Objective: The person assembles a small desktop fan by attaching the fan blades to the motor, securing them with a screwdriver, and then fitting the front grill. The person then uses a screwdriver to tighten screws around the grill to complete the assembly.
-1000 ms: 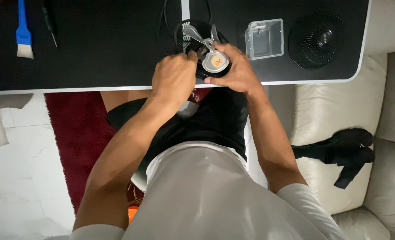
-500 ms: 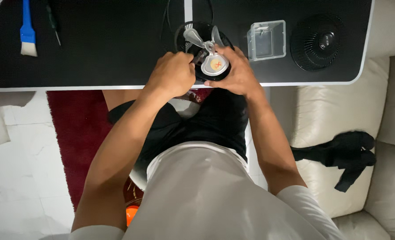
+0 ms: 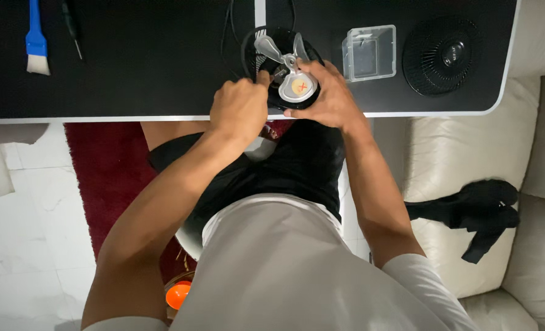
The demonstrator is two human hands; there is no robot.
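A small black fan body (image 3: 266,46) lies at the near edge of a black table (image 3: 150,67). On it sits a clear grey fan blade (image 3: 291,70) whose round hub has a pale centre. My right hand (image 3: 324,95) wraps around the hub and the fan's right side. My left hand (image 3: 238,110) is curled at the fan's left side, with its fingertips against the hub. A black cable (image 3: 230,21) runs from the fan toward the table's far edge.
A clear plastic box (image 3: 368,52) and a round black fan grille (image 3: 447,55) lie to the right on the table. A blue brush (image 3: 36,40) and a black screwdriver (image 3: 71,24) lie at far left. A cream sofa (image 3: 468,159) with a black cloth (image 3: 477,211) stands right, a red rug (image 3: 110,165) below.
The blade and hub have tipped slightly, and both hands have shifted a little around the hub. The rest of the table is unchanged.
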